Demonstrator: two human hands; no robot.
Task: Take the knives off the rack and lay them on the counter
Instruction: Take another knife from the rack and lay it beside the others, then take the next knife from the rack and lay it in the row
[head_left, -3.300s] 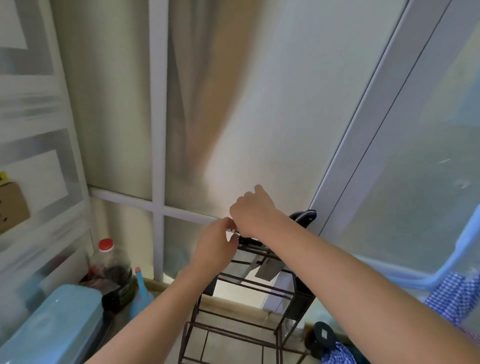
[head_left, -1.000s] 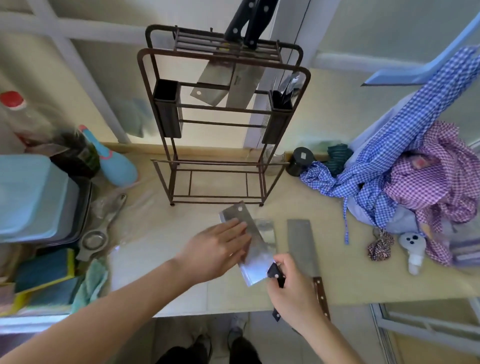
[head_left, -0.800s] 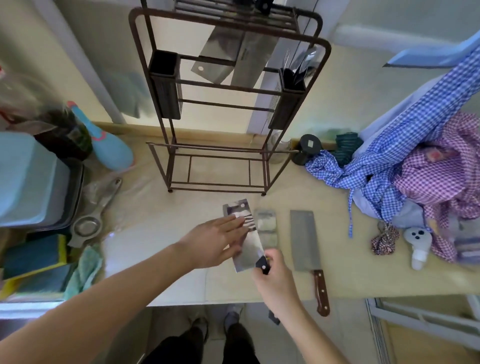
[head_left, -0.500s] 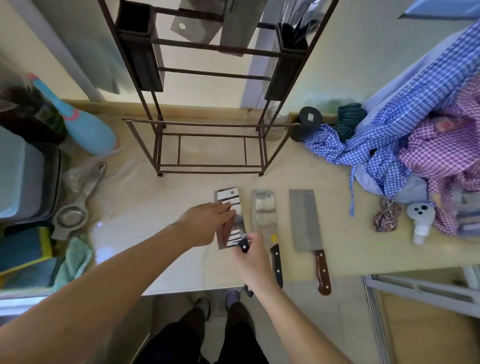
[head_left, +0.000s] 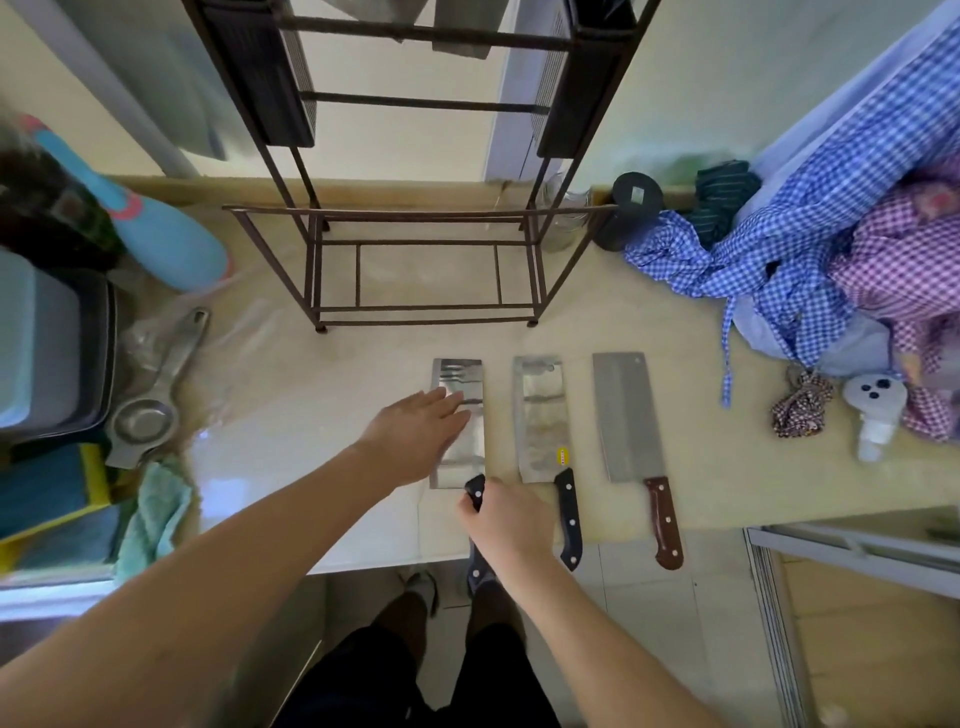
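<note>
Three cleavers lie side by side on the beige counter (head_left: 322, 374), blades pointing away from me. The left cleaver (head_left: 462, 382) has a shiny blade; my right hand (head_left: 506, 519) grips its black handle at the counter's front edge. My left hand (head_left: 415, 436) rests flat, fingers spread, on that blade. The middle cleaver (head_left: 543, 415) has a black handle. A brown handle marks the right cleaver (head_left: 626, 415). The dark metal rack (head_left: 431, 218) stands behind them, with blades (head_left: 462, 26) still hanging at the frame's top edge.
Checked blue and purple cloths (head_left: 831, 249) pile up at the right, with a white spray head (head_left: 875, 410) beside them. At the left are a metal strainer (head_left: 156, 395), a blue bottle (head_left: 150, 234), a light-blue box (head_left: 36, 338), sponges and a green rag (head_left: 156, 509).
The left cleaver went from tilted above the counter to lying flat, parallel with the other two. My view dropped from the rack's top to the counter.
</note>
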